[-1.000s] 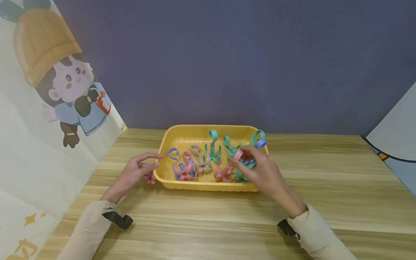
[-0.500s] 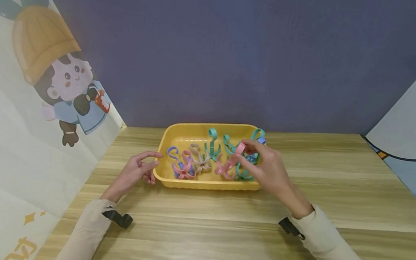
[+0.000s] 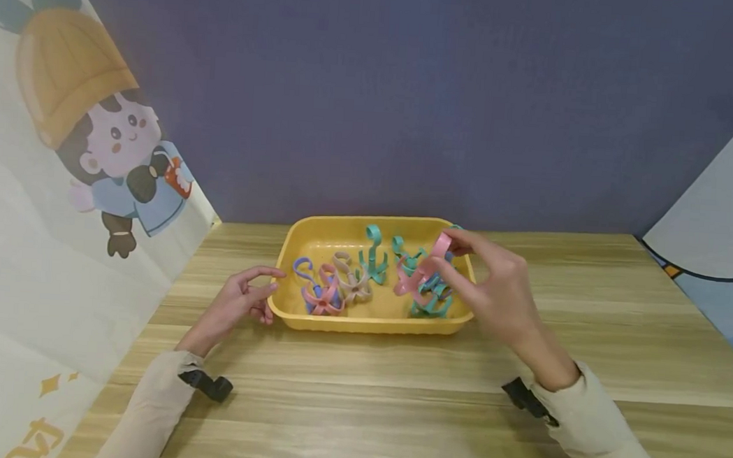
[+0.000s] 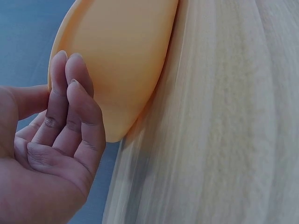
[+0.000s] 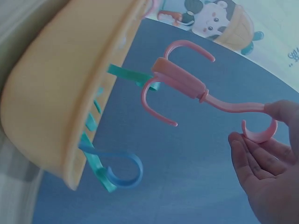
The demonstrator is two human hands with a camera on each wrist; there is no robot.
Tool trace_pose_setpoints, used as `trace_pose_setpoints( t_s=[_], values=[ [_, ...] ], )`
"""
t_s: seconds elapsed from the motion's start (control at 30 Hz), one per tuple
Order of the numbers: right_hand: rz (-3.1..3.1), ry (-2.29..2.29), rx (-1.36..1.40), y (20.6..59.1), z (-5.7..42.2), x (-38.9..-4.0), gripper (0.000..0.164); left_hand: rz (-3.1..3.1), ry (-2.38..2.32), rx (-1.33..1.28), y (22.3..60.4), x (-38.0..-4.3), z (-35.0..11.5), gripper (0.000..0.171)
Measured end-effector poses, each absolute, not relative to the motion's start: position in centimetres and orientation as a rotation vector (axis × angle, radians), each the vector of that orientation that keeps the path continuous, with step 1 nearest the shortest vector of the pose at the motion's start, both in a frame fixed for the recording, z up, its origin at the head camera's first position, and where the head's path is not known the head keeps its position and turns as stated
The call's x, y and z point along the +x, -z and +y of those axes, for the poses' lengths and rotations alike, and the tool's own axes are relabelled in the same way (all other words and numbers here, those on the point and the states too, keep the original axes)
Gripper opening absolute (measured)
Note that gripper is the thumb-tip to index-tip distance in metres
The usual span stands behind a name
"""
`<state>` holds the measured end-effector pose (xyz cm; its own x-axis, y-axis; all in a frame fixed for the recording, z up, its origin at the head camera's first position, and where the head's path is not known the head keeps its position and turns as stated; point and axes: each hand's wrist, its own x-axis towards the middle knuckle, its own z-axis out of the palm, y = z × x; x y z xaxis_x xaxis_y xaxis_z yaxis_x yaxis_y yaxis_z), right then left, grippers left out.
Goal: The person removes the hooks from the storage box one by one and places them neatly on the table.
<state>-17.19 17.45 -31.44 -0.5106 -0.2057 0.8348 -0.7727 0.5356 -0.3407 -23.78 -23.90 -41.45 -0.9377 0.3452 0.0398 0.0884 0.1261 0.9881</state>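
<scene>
My right hand [image 3: 504,290] pinches a pink plastic multi-prong hanging hook [image 3: 412,285] by its curved top, at the right side of a yellow tray [image 3: 367,325]. In the right wrist view the pink hook [image 5: 182,81] is clear of the tray's rim, its prongs pointing away from the fingers. My left hand [image 3: 236,301] rests its fingertips at the tray's left end, fingers relaxed. The left wrist view has the left hand [image 4: 70,135] against the tray's end wall, holding nothing.
Inside the tray lie more hooks: a green one [image 3: 373,257], a beige one [image 3: 355,284], another pink one [image 3: 324,302] over a purple one [image 3: 304,268], and a green and blue cluster at the right. The wooden table [image 3: 356,403] meets a dark blue panel [image 3: 374,103] behind.
My right hand has lifted the pink hook and moved it up and to the right, away from the tray floor. The left hand has stayed at the tray's left end.
</scene>
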Motion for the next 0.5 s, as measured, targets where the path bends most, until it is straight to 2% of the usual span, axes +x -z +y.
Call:
trace_pose_setpoints(
  t_s=[0.5],
  values=[
    [-1.936,-0.886,0.669,29.6,20.3,-17.4,0.047,2.172,-1.927,0.445,41.6,-23.9,-24.0,0.041]
  ],
)
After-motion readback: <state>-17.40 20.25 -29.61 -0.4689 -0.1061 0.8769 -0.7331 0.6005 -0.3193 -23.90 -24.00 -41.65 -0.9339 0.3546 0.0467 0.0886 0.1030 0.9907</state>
